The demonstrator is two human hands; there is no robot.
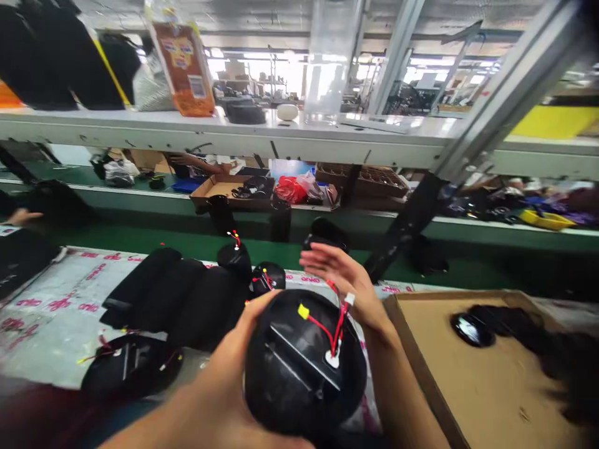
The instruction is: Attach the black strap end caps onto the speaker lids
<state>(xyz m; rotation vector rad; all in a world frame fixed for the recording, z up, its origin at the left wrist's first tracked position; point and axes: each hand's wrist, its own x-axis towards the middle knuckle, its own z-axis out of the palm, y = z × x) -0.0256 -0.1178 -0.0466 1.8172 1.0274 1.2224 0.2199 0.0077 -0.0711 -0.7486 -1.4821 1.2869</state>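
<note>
My left hand [229, 368] is wrapped round the left side of a black round housing [285, 393]. The housing's end, facing me, has a raised bar across it. From a white plug of glue [332, 358] in that end come red wires [321, 325] with yellow and white connectors. Just beyond the wires is my right hand [349, 284], its fingers stretched out and slightly blurred. Whether its palm touches the housing's far side cannot be made out. Behind stand similar black pieces with wires [269, 277], and another wired black piece [131, 368] lies at the left.
Black cylinders [173, 299] lie on a printed white sheet [42, 305] at the left. A cardboard tray [491, 386] at the right holds a shiny black part [472, 329]. Overhead runs a shelf [234, 134] bearing an orange-brown bottle [185, 68]. Another person's hand [23, 216] shows at far left.
</note>
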